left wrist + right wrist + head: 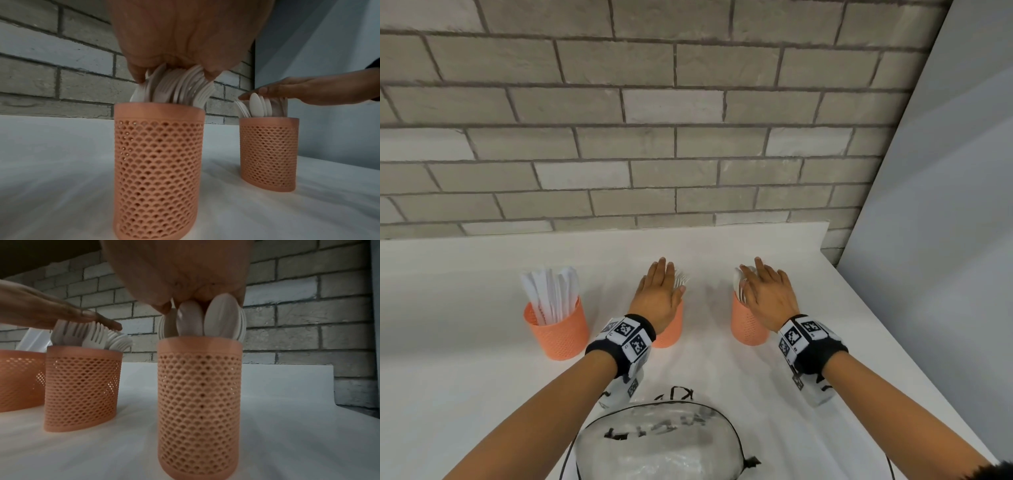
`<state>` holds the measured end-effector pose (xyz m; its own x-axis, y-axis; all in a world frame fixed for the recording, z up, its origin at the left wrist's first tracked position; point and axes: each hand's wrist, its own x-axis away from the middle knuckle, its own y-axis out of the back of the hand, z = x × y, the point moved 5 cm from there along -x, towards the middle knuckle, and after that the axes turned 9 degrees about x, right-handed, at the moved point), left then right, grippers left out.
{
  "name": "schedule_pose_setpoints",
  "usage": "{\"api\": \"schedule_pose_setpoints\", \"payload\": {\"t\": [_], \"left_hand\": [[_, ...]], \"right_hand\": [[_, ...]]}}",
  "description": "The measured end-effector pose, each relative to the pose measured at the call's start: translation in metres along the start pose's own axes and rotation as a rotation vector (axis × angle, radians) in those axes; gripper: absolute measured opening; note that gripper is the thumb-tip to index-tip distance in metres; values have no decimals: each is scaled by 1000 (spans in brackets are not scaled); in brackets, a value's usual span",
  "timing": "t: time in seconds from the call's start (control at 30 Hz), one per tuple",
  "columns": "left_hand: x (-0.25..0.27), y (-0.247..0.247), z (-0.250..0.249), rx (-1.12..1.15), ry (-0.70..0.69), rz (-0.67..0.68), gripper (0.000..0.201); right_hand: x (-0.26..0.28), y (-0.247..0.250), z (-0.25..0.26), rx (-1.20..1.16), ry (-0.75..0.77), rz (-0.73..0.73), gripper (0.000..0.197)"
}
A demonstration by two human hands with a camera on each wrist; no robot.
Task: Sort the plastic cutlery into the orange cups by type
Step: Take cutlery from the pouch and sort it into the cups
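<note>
Since all three cups look filled by type: the step in hand reads as a last settling of the cutlery, with no loose piece showing on the desk.
Left hand (659, 294): flat, fingers straight, palm resting on the tips of the forks (96, 335); the grip is open and curled round nothing.
Right hand (767, 293): likewise flat on the bowls of the spoons (205, 318), its grip open.
Fork cup (158, 170): middle of the row, toward the desk's back edge.
Spoon cup (198, 402): nearest the desk's right edge, well apart from the fork cup.
Knife cup (558, 329): left end of the row, white knives (551, 294) standing tall, untouched.
Clear bag (657, 442): at the desk's front edge, between the forearms.
Doing it well: press straight down and lightly, so the tall narrow cups do not tip; the fanned fork heads lean toward the right side of the rim, so a gentle nudge inward would seat them.
Risk: thin plastic tines may bend or snap under a hard palm.
Check: whether any stray type hides inside a cup cannot be told.
</note>
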<state>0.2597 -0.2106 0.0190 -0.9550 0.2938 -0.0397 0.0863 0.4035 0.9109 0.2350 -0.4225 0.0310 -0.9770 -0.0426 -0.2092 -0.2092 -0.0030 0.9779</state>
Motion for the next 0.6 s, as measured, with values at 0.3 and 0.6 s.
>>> {"api": "schedule_pose_setpoints", "payload": {"t": [0.3,0.6], "left_hand": [[5,29,7,200,36,104,58],[46,95,19,364,-70,-161,52]], "right_hand": [[2,18,2,-67,-53,104,51],[16,59,35,-207,-34,-34,52]]}}
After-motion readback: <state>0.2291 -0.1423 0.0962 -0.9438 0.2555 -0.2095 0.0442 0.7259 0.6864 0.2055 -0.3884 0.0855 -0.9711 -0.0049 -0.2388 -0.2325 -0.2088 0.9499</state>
